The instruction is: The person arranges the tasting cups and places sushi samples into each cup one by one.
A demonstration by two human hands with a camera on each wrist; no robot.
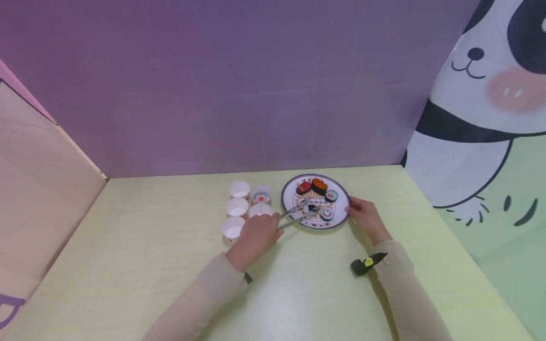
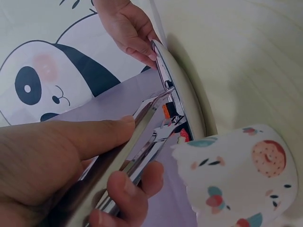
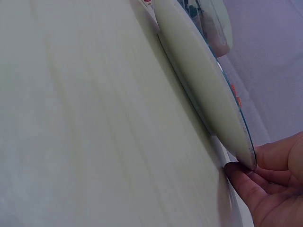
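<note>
My left hand grips a pair of metal tongs, thumb along one arm and fingers curled round the other. The tong tips reach over a round patterned plate, on either side of a small black-and-white sushi piece. On the plate's far side lie a red-topped sushi and an orange-topped sushi; sushi rolls sit toward its right. My right hand pinches the plate's right rim between thumb and fingers, also seen in the right wrist view.
Several white paper cups stand in two columns left of the plate, close by my left hand. A far cup holds a sushi piece with an orange centre. Purple backdrop rises behind the pale table; a panda-printed wall stands right.
</note>
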